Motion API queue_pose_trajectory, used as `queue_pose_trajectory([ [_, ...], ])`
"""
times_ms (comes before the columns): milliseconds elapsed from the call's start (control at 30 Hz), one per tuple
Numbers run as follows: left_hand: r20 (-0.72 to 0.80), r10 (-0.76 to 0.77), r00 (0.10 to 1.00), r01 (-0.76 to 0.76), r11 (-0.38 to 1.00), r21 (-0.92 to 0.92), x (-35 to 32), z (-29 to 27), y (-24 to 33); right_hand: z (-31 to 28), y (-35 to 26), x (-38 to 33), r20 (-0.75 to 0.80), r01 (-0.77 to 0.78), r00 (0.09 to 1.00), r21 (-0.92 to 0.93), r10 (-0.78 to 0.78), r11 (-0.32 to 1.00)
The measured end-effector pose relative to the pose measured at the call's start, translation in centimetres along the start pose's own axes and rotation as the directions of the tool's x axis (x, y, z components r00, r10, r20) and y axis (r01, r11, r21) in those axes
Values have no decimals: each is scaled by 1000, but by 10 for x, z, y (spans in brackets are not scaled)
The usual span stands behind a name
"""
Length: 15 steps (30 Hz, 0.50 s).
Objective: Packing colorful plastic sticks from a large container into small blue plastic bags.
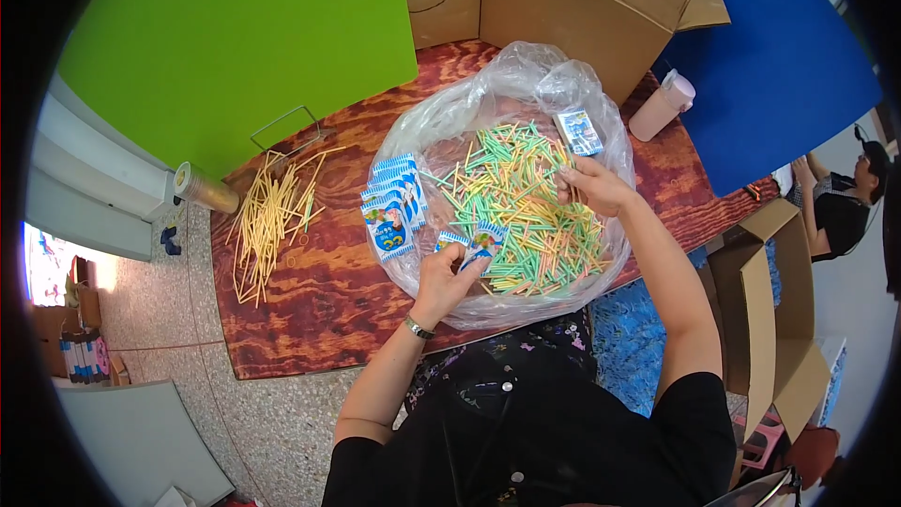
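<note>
A pile of thin pastel sticks, green, yellow and pink, lies on a spread clear plastic bag. In my left hand, at the pile's near left edge, a small blue-and-white printed packet is pinched between thumb and fingers. A second such packet lies partly under those fingers. My right hand reaches over the pile's right side with its fingers closed; what they hold is hidden among the sticks. Overlapping blue packets form a row at the left. A stack of blue-and-white packets sits at the far right.
Yellow sticks lie left on the red-brown table, near a clear cup and a wire stand. A pink bottle stands at the back right. Cardboard boxes stand behind; an open carton is at right. Another person sits far right.
</note>
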<state>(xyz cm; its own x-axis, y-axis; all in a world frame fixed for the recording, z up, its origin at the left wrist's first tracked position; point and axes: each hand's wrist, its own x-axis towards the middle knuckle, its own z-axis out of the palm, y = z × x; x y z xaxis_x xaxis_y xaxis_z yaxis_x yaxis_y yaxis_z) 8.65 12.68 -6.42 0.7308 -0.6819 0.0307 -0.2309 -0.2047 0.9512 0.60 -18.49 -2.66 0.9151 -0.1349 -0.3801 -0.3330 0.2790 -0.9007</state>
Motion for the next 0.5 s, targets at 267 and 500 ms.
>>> queue_pose_trajectory([
  [267,19,-35,999,35,999,-15,-3,-6,13,-9,-7,1,35,-22,999,-340,36,940],
  [500,-13,10,1000,-11,998,-66,-5,-6,-4,-35,-55,-1,-70,-45,996,-930,56,-365],
])
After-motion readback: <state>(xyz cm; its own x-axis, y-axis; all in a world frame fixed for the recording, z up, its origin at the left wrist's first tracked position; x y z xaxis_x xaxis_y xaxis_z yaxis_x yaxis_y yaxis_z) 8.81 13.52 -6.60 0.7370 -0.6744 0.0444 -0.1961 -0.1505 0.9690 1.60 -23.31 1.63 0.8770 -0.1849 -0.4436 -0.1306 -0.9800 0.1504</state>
